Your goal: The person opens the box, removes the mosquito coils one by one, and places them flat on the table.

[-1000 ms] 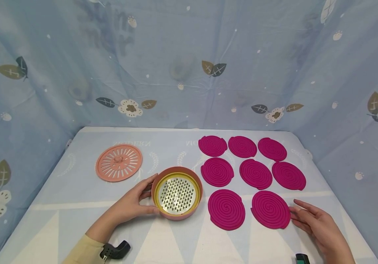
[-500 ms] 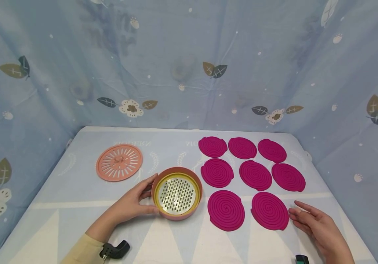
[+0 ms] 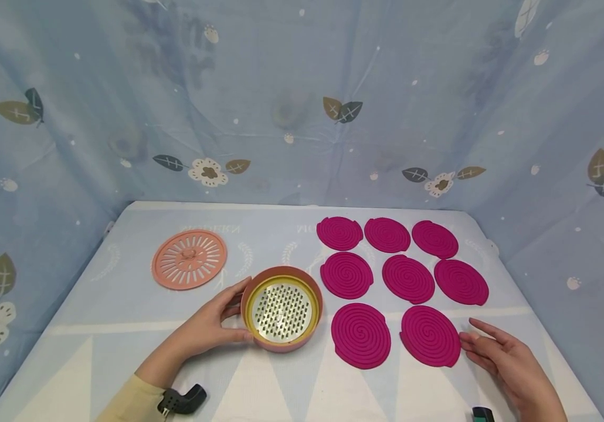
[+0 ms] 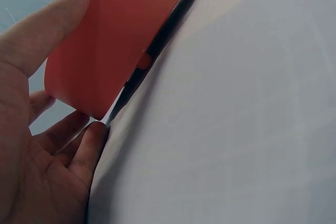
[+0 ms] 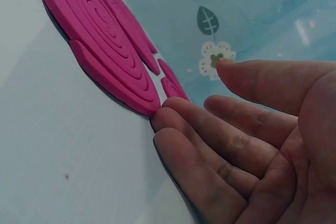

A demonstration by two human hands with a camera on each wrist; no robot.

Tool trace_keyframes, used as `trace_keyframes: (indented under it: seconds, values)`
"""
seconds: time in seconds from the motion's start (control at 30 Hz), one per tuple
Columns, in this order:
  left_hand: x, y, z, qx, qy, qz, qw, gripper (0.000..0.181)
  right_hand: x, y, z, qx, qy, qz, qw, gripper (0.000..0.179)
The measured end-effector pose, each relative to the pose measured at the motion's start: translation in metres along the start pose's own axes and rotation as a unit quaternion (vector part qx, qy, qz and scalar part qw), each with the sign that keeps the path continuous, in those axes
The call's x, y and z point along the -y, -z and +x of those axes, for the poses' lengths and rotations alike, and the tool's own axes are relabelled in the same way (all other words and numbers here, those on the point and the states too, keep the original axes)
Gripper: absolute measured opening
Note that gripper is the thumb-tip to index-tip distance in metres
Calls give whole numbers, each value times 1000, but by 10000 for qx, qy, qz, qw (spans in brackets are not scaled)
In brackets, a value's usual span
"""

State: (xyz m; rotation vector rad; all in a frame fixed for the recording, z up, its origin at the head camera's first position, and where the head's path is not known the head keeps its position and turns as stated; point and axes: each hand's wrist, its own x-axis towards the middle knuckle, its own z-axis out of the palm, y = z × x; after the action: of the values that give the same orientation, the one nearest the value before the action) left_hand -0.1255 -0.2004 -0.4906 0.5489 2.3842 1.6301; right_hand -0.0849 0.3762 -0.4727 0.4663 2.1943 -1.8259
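Observation:
My left hand (image 3: 212,325) grips the left side of a round coral grater bowl (image 3: 309,281), thumb toward the front and fingers round the back. Inside its yellow ring lies a perforated metal grating plate (image 3: 282,313). From the left wrist view, the bowl's coral wall (image 4: 115,30) stands between thumb and fingers, low over the cloth. My right hand (image 3: 510,363) rests relaxed on the table, fingertips right at the edge of a magenta spiral coaster (image 3: 430,336). Its thumb stands apart from the fingers in the right wrist view, where the coaster (image 5: 100,40) lies flat, and the palm holds nothing.
Several more magenta spiral coasters (image 3: 361,336) lie in rows at the right and back right. A coral slotted lid (image 3: 190,259) with a small knob lies back left. Blue patterned cloth (image 3: 291,105) walls in the back and sides of the table.

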Motion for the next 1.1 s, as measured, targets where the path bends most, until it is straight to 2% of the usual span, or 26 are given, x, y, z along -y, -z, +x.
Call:
trace_keyframes:
  seconds: [0.23, 0.47, 0.57, 0.7, 0.8, 0.87, 0.97, 1.03, 1.1]
  values:
    - [-1, 0, 1, 15, -30, -69, 10000, 109, -1, -1, -1, 10, 154, -44, 9999, 81]
    - [-1, 0, 5, 42, 144, -175, 9997, 112, -4, 1, -2, -29, 317, -52, 9995, 78]
    - [0, 0, 7, 44, 101, -219, 9997, 113, -4, 0, -2, -26, 344, -7, 9994, 76]
    - [2, 4, 6, 18, -66, -747, 9972, 110, 1, 0, -4, 36, 381, -32, 9993, 75]
    - [3, 8, 3, -48, -50, -1318, 9913, 103, 8, 4, -4, 92, 499, -209, 9985, 74]
    - [2, 11, 1, -147, -50, -1488, 9887, 99, 16, 8, -2, 135, 656, -423, 9969, 72]
    - [-2, 19, 0, -351, -52, -1350, 9902, 95, 33, 12, 2, 231, 1103, -834, 9901, 68]
    - [-6, 26, 4, -445, -83, -985, 9941, 95, 48, 10, 8, 271, 1416, -1316, 9808, 66]
    - [-12, 34, 11, -503, -64, -483, 9975, 95, 65, 4, 17, 349, 1671, -1871, 9674, 64]
